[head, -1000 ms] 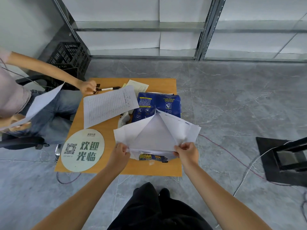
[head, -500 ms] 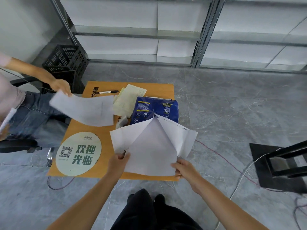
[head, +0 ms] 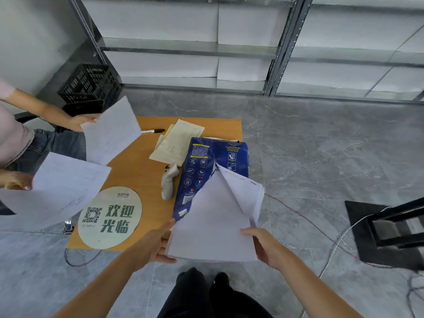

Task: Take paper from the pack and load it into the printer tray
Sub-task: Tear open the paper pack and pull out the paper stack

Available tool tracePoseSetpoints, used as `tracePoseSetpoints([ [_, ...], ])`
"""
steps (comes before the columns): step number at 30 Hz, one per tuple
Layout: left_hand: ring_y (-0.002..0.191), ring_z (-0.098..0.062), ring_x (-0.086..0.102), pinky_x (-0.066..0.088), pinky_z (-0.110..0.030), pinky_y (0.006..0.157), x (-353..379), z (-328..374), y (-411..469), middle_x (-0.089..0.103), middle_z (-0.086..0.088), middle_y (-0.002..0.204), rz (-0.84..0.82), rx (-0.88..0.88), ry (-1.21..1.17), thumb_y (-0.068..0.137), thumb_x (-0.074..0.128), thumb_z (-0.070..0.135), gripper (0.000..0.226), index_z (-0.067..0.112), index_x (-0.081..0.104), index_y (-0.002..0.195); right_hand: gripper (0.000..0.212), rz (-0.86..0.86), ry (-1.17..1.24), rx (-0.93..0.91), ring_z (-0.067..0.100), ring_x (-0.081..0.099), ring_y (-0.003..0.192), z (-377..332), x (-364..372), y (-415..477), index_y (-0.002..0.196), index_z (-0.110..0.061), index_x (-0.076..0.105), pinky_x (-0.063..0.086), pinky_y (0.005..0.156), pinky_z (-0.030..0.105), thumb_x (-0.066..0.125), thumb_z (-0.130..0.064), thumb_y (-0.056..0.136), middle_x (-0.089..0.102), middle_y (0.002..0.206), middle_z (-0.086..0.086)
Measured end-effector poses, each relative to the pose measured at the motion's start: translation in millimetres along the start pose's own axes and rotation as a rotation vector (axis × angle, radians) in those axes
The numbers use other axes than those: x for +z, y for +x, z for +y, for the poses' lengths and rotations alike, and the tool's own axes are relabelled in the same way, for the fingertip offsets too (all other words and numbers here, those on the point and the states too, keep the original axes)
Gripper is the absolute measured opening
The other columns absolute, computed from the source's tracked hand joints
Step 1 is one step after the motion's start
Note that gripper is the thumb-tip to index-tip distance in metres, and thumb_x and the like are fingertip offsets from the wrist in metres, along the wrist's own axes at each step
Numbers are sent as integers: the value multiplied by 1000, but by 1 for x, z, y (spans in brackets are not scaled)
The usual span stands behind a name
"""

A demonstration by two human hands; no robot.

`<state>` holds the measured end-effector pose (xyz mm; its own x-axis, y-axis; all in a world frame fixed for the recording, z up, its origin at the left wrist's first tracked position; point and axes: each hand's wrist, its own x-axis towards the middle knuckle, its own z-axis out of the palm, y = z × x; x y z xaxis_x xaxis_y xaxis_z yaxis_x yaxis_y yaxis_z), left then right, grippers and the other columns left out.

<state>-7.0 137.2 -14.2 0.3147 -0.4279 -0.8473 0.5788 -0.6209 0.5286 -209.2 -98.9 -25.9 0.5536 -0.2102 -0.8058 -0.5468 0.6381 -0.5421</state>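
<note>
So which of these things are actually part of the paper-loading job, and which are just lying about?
Part of the job:
- blue paper pack, torn open
- stack of white sheets
- left hand and right hand, both gripping the stack

Just lying about:
- black marker
- yellowish forms
- white controller
- round QR sign
- black crate

On my bench (head: 137, 171) lie a round sign (head: 110, 218), a pen (head: 153, 131) and a controller (head: 169, 181); a black crate (head: 90, 84) stands far left.

Bare forearms, no sleeves — black trousers (head: 206, 299) and dark shoes (head: 221, 277) below.
</note>
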Motion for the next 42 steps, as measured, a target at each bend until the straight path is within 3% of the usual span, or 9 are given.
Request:
tracePoseSetpoints([
  [5, 78, -28, 70, 57, -35, 64, 11, 14, 30, 74, -13, 88, 34, 19, -276, 79, 67, 51, 48, 11, 66, 104, 31, 77, 118, -53, 27, 71, 79, -9, 17, 16, 108, -10, 68, 55, 66, 32, 64, -31, 86, 75, 91, 11],
  [12, 94, -34, 70, 58, -44, 78, 33, -14, 20, 75, -15, 100, -44, -33, -221, 71, 81, 37, 49, 18, 69, 114, 54, 226, 32, -207, 29, 71, 95, 10, 26, 26, 127, -16, 49, 59, 68, 38, 76, -15, 81, 69, 114, 14],
  [15, 96, -31, 70, 57, -42, 82, 23, -21, 18, 74, -16, 104, -163, -70, -147, 67, 84, 38, 61, 11, 66, 119, 46, 164, 80, -91, 30, 71, 94, 9, 22, 24, 126, -16, 53, 59, 64, 35, 71, -18, 84, 69, 115, 18],
  [18, 89, -26, 71, 57, -39, 78, 28, -10, 14, 76, -9, 94, -66, 0, -154, 83, 72, 38, 40, 17, 65, 116, 39, 128, 89, -8, 31, 71, 95, 1, 25, 23, 119, -9, 64, 59, 71, 36, 70, -28, 86, 73, 112, 17],
  [23, 83, -22, 75, 59, -33, 66, 39, -3, 6, 78, -4, 98, -12, 127, -165, 89, 67, 31, 27, 21, 66, 114, 29, 210, -6, -147, 16, 70, 78, 1, 32, 17, 115, -14, 62, 55, 55, 24, 67, -27, 89, 73, 94, 2],
  [27, 90, -29, 74, 58, -44, 83, 30, -13, -7, 78, -8, 96, -6, 140, -143, 87, 70, 26, 30, 14, 66, 114, 17, 234, 2, -178, 13, 68, 71, 18, 44, 0, 107, -16, 65, 54, 50, 22, 65, -22, 91, 70, 88, 0],
  [33, 97, -30, 71, 58, -43, 82, 10, -44, -34, 75, -10, 107, -94, 160, -52, 87, 68, 33, 33, 17, 64, 116, 29, 323, 25, -202, 24, 72, 82, 67, 71, -35, 116, -11, 65, 60, 70, 34, 66, -25, 90, 74, 103, 9],
  [37, 99, -25, 70, 57, -36, 80, -7, -71, -61, 73, -7, 109, -176, 170, 46, 90, 64, 36, 27, 20, 65, 111, 16, 361, 82, -239, 12, 69, 56, 105, 99, -73, 107, -5, 65, 55, 48, 22, 59, -14, 95, 71, 76, 2],
  [42, 88, -19, 71, 55, -31, 72, -23, -103, -94, 75, -2, 97, -240, 190, 157, 91, 63, 35, 20, 22, 67, 106, 33, 503, 133, -267, 24, 65, 77, 158, 134, -117, 116, -3, 64, 56, 71, 34, 64, -25, 92, 69, 95, 11],
])
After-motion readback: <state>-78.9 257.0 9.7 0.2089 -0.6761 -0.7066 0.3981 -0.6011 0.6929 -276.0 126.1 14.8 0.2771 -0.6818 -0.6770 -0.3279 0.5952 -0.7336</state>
